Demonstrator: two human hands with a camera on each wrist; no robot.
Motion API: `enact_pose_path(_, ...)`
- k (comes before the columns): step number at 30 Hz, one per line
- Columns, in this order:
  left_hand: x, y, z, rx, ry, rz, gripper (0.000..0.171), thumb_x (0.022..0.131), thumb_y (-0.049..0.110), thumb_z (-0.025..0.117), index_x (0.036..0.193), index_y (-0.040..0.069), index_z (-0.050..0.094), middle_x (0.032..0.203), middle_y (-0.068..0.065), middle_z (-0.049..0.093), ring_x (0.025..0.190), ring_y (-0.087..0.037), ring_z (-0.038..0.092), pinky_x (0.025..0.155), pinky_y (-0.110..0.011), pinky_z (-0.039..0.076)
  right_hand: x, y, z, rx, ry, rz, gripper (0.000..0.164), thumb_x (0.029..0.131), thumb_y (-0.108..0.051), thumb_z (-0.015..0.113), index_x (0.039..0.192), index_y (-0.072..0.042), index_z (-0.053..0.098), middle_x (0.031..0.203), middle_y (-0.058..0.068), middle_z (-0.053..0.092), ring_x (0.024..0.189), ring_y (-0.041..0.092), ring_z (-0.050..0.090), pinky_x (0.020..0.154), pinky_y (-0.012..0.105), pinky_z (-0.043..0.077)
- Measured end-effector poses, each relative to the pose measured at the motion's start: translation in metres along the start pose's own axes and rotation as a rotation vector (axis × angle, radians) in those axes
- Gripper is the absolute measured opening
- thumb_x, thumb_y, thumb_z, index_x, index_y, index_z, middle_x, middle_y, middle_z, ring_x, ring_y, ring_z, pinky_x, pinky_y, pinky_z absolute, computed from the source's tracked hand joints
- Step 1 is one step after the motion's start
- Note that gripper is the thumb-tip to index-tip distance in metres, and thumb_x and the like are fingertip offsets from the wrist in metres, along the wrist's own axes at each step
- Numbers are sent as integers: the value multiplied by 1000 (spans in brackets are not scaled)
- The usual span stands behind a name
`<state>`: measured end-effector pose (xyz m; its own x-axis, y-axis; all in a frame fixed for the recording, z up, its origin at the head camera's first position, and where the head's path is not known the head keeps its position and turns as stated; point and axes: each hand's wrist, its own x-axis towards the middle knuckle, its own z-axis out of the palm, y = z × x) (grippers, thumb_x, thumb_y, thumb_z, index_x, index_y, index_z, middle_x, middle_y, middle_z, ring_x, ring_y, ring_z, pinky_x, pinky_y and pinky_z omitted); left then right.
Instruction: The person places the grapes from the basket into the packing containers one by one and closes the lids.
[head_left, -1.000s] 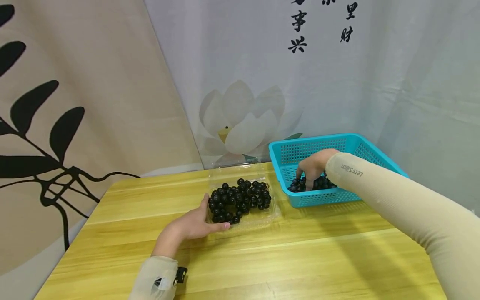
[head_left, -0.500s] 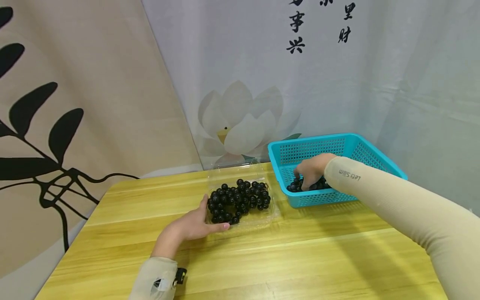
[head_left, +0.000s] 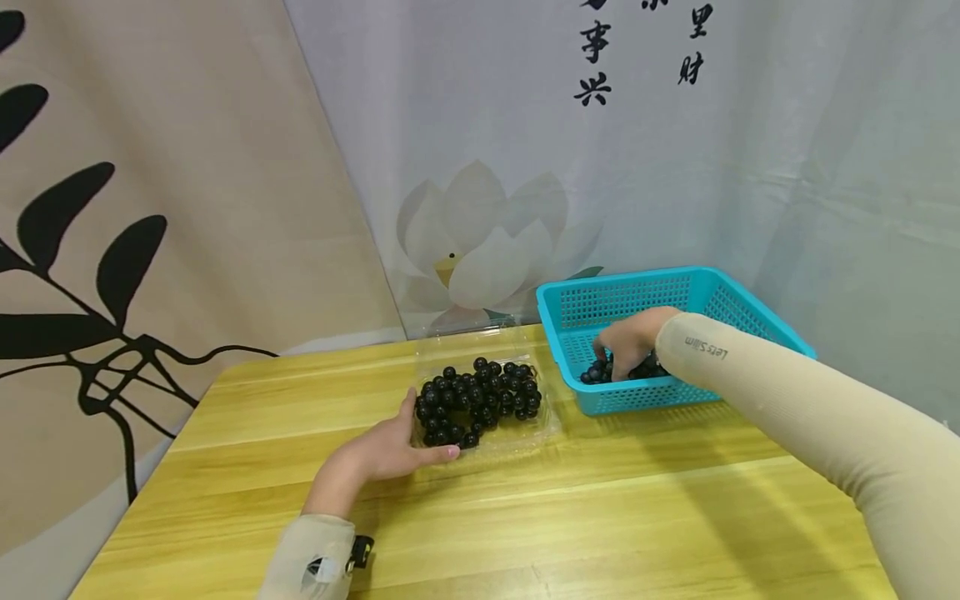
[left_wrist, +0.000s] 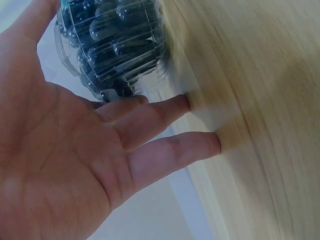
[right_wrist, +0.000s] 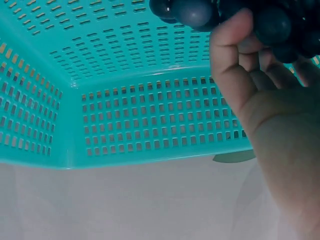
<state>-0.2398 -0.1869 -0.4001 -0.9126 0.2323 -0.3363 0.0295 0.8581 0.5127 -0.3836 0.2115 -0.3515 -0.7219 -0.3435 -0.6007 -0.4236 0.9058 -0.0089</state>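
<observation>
A bunch of black grapes point(head_left: 487, 387) lies in a clear plastic box point(head_left: 550, 427) on the table. My left hand point(head_left: 386, 448) rests against the box's left side, thumb along the front. In the left wrist view this hand point(left_wrist: 85, 135) has straight, spread fingers beside the ribbed box wall point(left_wrist: 122, 47). Over on the right, my right hand point(head_left: 632, 337) reaches down into a turquoise basket point(head_left: 622, 290) and grips another grape bunch point(head_left: 596, 372). The right wrist view has thumb and curled fingers of the hand point(right_wrist: 275, 115) at these grapes point(right_wrist: 195, 12); some fingertips are hidden.
The box's clear lid point(head_left: 472, 337) stands folded back towards the curtain point(head_left: 480, 125). The wooden table point(head_left: 570, 517) ends at that curtain. Perforated walls point(right_wrist: 155, 115) enclose the right hand in the basket, which sits at the table's back right.
My right hand shifts slightly left, then back right inside the basket, and the grapes beneath it shift slightly with it. The left hand and the box stay in place.
</observation>
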Motion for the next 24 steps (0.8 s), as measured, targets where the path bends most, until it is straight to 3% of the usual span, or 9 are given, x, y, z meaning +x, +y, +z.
enact_pose_path(9,-3,2,-2,-13,-7,-4,139,85,79,71,170,13,-17,160,-34,47,137,-51,59,118,-66,45,-6,0,-5,-3,-4,-4,47,94,-35,79,135,-21,60,134,8,63,104,26,58,78,42,51)
enact_pose_path(24,-3,1,-2,-8,-5,-10,139,85,79,71,170,13,-16,159,-34,47,135,-50,61,117,-65,47,-13,1,-13,48,14,20,44,91,-25,76,131,-16,58,128,9,60,94,24,55,66,37,47)
